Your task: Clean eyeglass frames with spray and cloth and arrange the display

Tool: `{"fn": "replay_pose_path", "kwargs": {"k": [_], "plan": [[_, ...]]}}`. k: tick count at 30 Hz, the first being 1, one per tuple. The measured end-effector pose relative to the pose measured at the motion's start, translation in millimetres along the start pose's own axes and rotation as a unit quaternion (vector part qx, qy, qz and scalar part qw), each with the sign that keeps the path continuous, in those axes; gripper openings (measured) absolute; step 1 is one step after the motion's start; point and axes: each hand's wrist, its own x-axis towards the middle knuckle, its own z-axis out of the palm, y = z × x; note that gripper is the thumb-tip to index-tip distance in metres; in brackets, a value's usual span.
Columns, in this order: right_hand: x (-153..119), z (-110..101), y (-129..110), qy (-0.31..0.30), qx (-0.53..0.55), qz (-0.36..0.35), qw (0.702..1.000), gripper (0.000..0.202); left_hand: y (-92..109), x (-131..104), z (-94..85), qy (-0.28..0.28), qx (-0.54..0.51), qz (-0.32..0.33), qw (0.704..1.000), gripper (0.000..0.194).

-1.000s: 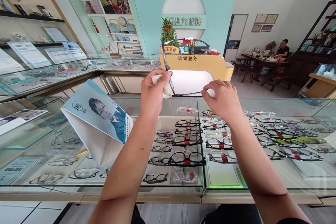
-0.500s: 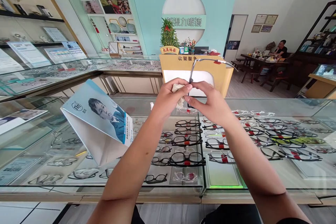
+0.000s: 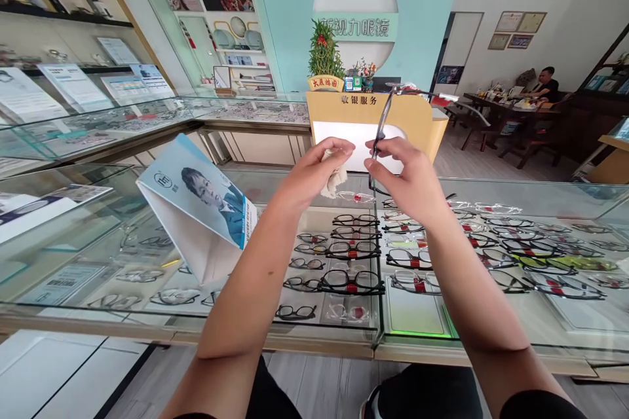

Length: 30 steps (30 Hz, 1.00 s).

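My left hand [image 3: 314,171] is closed on a crumpled pale cloth [image 3: 335,178], its thumb and fingertips pointing right. Just across a small gap, my right hand [image 3: 405,173] pinches a pair of glasses [image 3: 384,112] by the frame. The glasses are held up above the glass display counter [image 3: 319,184], a temple with a red tag stretching to the right. Their lens area is seen edge-on. Below both hands, rows of black-rimmed glasses [image 3: 352,281] with red tags lie inside the counter.
A triangular card stand [image 3: 211,196] rests on the counter to the left. Beyond stand a yellow cash desk [image 3: 319,111] with a plant [image 3: 324,52], and more display cases at left. A person [image 3: 545,86] sits at a dark table at the back right.
My hands have moved apart. My right hand has shifted right with the glasses, and my left hand, with the cloth, no longer touches them. The view has tilted slightly.
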Motion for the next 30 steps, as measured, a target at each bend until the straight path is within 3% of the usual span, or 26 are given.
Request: {"fn": "replay_pose_path", "kwargs": {"k": [3,7,11,14,22,25,30], "plan": [[0.2,-3.7,-1.2,0.007,0.001,-0.007,1.0,0.023,-22.1,-3.9,-17.3,-0.012,0.0,-0.086,0.996,0.036],[-1.2,-6.4,-5.0,0.005,0.0,-0.012,1.0,0.023,-72.2,-15.5,-36.3,-0.026,0.008,-0.206,0.978,0.049],[-3.5,-6.8,-7.9,0.002,-0.024,-0.02,1.0,0.024,-118.8,-18.3,-45.6,-0.013,0.092,-0.259,0.962,0.043],[-4.8,-5.7,-9.7,0.004,-0.043,-0.031,0.999,0.025,-140.7,-14.6,-51.4,-0.025,0.129,-0.276,0.952,0.043],[-7.7,-4.1,-16.6,-0.012,-0.055,-0.043,0.997,0.025,-159.6,-11.8,-57.2,-0.056,0.217,-0.283,0.933,0.019],[-7.9,-4.4,-16.8,-0.009,-0.056,-0.047,0.997,0.022,-156.7,-14.4,-59.6,-0.068,0.219,-0.288,0.93,0.03],[-7.8,-5.3,-15.8,-0.009,-0.059,-0.057,0.997,0.021,-153.0,-15.4,-72.1,-0.095,0.162,-0.265,0.946,0.068]]}}
